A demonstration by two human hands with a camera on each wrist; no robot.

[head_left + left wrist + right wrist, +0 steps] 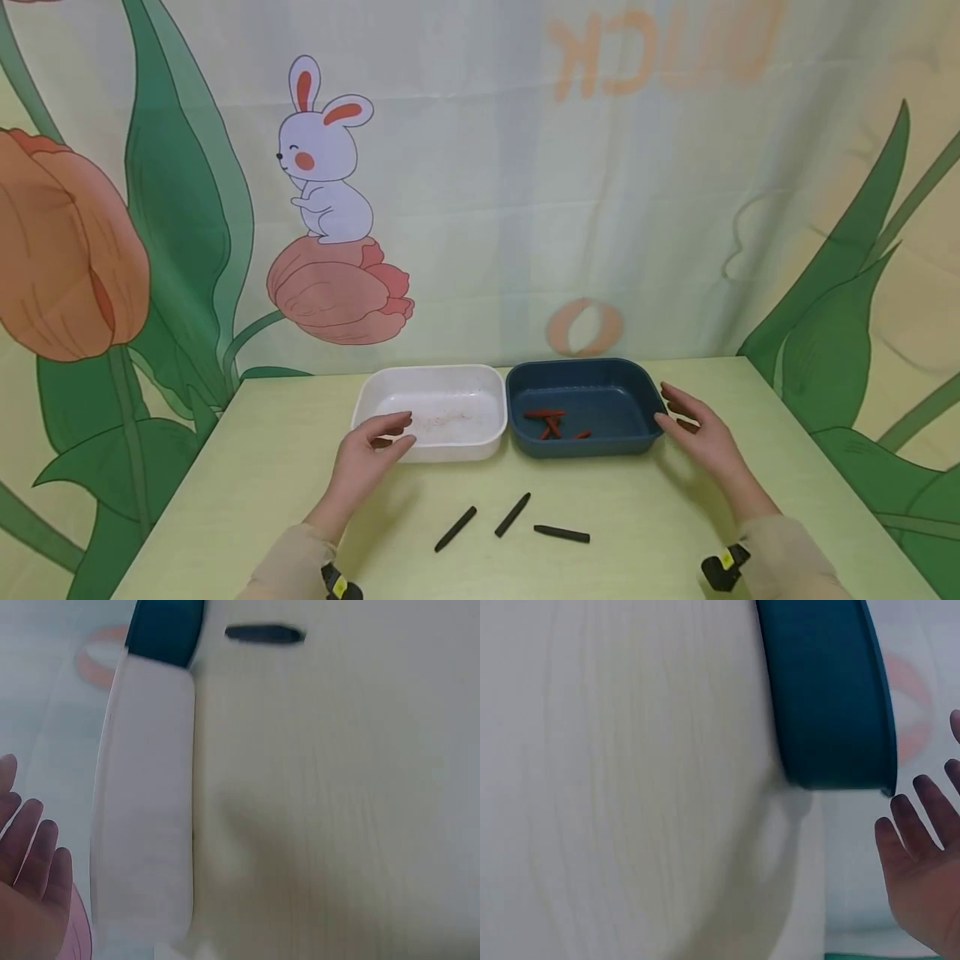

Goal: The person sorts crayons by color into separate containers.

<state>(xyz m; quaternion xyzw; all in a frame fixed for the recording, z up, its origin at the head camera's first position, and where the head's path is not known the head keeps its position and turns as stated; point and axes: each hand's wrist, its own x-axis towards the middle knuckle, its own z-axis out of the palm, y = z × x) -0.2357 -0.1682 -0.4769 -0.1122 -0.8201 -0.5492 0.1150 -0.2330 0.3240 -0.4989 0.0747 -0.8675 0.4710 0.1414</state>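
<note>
My left hand (365, 454) hovers at the front left corner of a white plastic tray (450, 452), fingers loosely bent and nothing in them. Beside the right end of a dark blue tray (585, 447) is my right hand (701, 437), its fingers spread and holding nothing; whether it touches the rim I cannot tell. Several reddish-brown crayons (544, 413) lie in the left part of the blue tray. In front of the trays, three black crayons lie apart on the table: a left one (455, 529), a middle one (513, 515) and a right one (562, 533).
Both trays stand side by side near the back edge of a pale wood-grain table (637, 517). Reddish specks mark the white tray's floor. Behind the table hangs a curtain (480, 208) printed with tulips and a rabbit.
</note>
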